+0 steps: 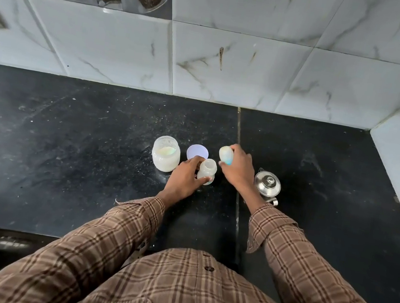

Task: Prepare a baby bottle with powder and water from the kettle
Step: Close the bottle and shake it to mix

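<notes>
Black stone tabletop (62, 155), speckled, with a thin seam running front to back near the centre; backed by a white marble-pattern tiled wall (233, 65) that turns a corner at the right.

Brown checked shirt sleeves (115, 232) extended forward over the tabletop from the lower edge of view.

Powder jar (165, 156): clear, upright, uncapped, partly filled with white powder; positioned left of the group, apart from the left hand.

Kettle (267, 183): small, polished steel, lid with knob in place; upright at the right of the group, just beside the right wrist.

Left hand (185, 178): fingers and thumb curled round the baby bottle, gripping its lower body from the left side.

Right hand (236, 169): raised above the tabletop, fingers curled round the bottle cap, gripping it.

Baby bottle (207, 171): translucent, upright on the tabletop, mouth open; located between the powder jar and the kettle, directly in front of the jar lid.

Jar lid (197, 152): round, pale lilac, flat on the tabletop between the powder jar and the right hand, just behind the left-hand fingers.

Bottle cap (226, 155): translucent dome with a pale blue edge, tilted, held clear of the bottle, up and to its right.
</notes>
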